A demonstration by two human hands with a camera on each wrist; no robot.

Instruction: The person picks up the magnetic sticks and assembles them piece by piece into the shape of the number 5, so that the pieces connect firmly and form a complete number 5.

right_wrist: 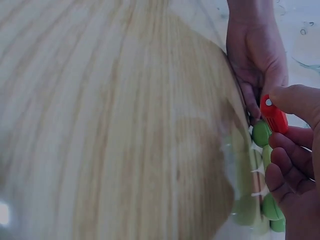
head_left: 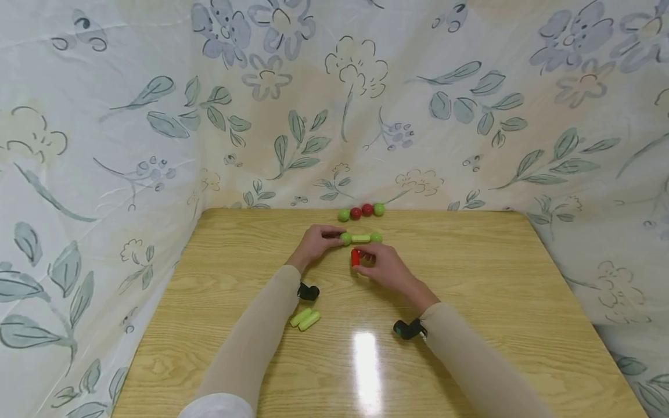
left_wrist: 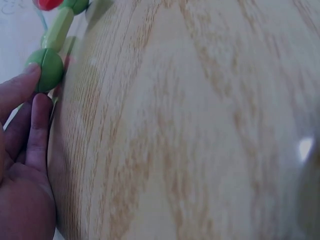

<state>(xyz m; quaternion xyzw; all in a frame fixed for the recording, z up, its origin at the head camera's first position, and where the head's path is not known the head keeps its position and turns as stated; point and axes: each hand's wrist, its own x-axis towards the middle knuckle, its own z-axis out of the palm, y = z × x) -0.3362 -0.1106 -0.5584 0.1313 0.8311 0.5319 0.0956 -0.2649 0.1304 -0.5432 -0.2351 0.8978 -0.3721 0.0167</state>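
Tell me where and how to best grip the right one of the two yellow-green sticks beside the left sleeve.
Probably pinch the right yellow-green stick by its ends, coming from above and the right: it lies flat, its left long side close to the other stick, while both ends look free.

Passage: broad, along the right side of the counter (head_left: pixel 496 267) | Behind: floral cloth (head_left: pixel 366 157), four balls (head_left: pixel 356 213) | Middle: left hand (head_left: pixel 316 241), right hand (head_left: pixel 388 267), ball-and-stick row (head_left: pixel 360 238) | Near left: two yellow-green sticks (head_left: pixel 309 321)
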